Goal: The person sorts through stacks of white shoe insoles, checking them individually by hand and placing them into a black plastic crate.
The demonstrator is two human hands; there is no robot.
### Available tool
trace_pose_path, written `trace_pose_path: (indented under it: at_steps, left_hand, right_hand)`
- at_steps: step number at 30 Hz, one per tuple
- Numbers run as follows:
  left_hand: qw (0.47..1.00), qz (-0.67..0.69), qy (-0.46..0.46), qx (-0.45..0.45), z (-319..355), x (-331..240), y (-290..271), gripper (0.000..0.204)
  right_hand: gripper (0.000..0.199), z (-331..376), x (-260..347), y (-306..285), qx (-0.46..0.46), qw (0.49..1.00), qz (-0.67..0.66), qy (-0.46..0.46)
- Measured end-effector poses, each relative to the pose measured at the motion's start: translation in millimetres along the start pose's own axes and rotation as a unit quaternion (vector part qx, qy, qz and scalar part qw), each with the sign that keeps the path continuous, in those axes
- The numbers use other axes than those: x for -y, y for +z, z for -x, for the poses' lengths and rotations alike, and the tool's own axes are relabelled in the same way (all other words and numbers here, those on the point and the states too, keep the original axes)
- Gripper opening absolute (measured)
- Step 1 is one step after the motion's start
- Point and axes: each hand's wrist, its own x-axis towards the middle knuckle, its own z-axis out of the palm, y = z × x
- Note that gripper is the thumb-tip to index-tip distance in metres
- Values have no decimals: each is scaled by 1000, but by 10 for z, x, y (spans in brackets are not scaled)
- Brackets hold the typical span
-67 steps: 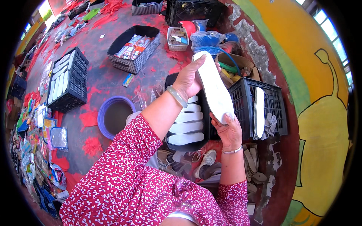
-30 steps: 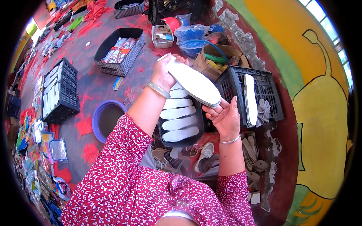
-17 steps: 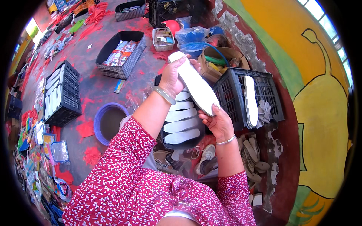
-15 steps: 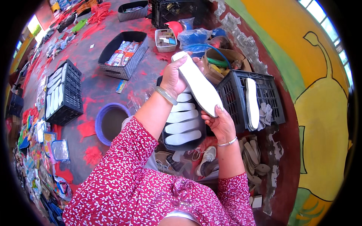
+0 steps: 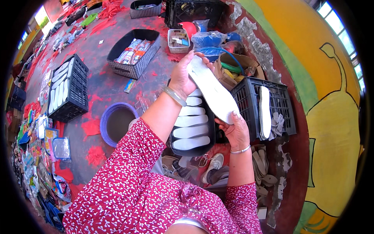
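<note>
The floor [image 5: 95,68] is blotched red beside a painted wall [image 5: 333,117]. You hold a white insole [image 5: 213,89] aslant, partly above a black bin [image 5: 193,152] of more insoles [image 5: 191,132]: your left hand [image 5: 184,76] grips its upper end, and your right hand [image 5: 236,132] pinches the lower end, thumb on top. Packets [image 5: 134,50] in a checked bin [image 5: 141,67] carry coloured printing too small to read.

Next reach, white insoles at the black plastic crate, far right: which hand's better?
Right, likely: the right hand holds the near end of the white foot-shaped insole, close to the stacked white insoles; the left hand holds its far end, farther off.
</note>
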Motion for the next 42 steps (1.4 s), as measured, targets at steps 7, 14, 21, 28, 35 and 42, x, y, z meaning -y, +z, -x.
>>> trace_pose_path:
  at_steps: [7,14,21,28,35,42]
  left_hand:
    - [998,30,-5,-60,-35,32,-22,20]
    - [997,9,-7,-70,-6,42,27,24]
    - [999,-27,-5,-45,71,147,175,34]
    - [994,-72,-77,-30,123,443,105,30]
    - [994,34,-108,3,110,446,40,31]
    - [990,32,-136,24,154,435,71,31]
  right_hand:
    - [41,-13,13,-14,9,1000,6,-11]
    - [43,23,30,-3,23,1000,-11,-14]
    - [42,3,-23,1,34,998,-53,-15]
    - [44,-29,-124,171,-10,994,-104,16]
    - [52,-42,-171,172,39,995,-87,-11]
    - [58,-44,-233,182,101,988,-109,-29]
